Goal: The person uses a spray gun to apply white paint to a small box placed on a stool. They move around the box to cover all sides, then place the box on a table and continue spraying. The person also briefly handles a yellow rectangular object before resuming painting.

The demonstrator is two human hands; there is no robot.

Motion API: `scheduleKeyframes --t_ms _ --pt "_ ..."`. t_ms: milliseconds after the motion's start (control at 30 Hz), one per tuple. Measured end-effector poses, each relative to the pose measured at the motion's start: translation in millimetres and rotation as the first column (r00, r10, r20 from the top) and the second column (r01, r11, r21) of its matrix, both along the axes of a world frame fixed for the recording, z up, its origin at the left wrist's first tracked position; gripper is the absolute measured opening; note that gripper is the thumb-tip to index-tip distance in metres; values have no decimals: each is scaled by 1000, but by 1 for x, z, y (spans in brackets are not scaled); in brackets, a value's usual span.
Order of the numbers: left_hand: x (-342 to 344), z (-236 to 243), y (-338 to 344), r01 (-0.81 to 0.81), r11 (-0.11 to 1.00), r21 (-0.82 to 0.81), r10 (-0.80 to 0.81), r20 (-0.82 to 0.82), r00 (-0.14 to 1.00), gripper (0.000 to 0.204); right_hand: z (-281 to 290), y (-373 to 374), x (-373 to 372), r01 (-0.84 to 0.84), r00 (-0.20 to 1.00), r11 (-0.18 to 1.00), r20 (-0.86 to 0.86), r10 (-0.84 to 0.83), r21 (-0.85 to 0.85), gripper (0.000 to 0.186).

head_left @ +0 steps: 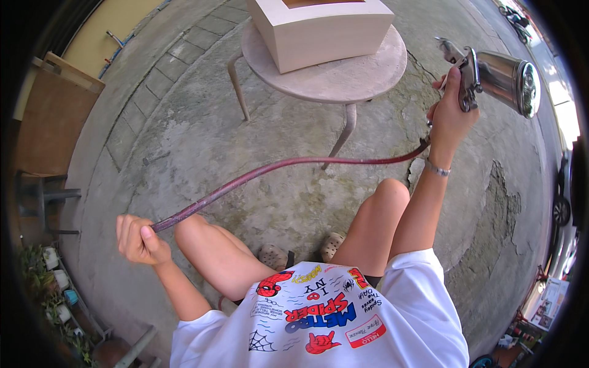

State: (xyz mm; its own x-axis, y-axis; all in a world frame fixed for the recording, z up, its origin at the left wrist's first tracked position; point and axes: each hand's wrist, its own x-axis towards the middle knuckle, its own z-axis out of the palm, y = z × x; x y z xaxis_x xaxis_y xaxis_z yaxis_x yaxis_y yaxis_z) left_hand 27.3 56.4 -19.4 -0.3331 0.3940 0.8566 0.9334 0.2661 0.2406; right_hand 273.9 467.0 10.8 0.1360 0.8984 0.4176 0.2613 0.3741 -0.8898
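Note:
My right hand (pixel 453 113) is wrapped round the handle of a metal spray gun (pixel 469 76) with a shiny silver cup, held up at the right and pointing toward the stool. From the gun's lower end a dark red hose (pixel 282 164) runs across in front of my knees. Its other stretch is gripped in my closed left hand (pixel 141 240), out to the left. Ahead, a pale box-shaped piece (pixel 331 37) with a rectangular opening rests on a round stool (pixel 343 83). The gun is apart from the box, to its right.
Cracked concrete floor (pixel 202 147) surrounds the stool. Along the left stand a brown board (pixel 52 116), a dark chair (pixel 46 196) and potted plants (pixel 52 288). A motorbike (pixel 515 21) and parked vehicles line the right edge. My knees and shoes are below the hose.

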Motion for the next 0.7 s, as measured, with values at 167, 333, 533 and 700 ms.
scheduleKeyframes --t_ms 167,333,533,700 --pt "-17 -8 -20 -35 999 -3 35 26 999 36 -10 -51 -11 -289 957 951 -14 289 -108 35" --pt "-35 -13 -46 -121 992 -17 122 9 993 37 -5 -115 -37 -604 797 787 -119 592 -128 22" --pt "-45 -26 -64 -104 991 -79 111 95 989 37 -16 -147 -37 -738 657 663 92 748 -125 22" --pt "-39 -46 -39 34 984 -174 3 204 979 35 -48 -116 -26 -564 787 817 222 575 -115 24"
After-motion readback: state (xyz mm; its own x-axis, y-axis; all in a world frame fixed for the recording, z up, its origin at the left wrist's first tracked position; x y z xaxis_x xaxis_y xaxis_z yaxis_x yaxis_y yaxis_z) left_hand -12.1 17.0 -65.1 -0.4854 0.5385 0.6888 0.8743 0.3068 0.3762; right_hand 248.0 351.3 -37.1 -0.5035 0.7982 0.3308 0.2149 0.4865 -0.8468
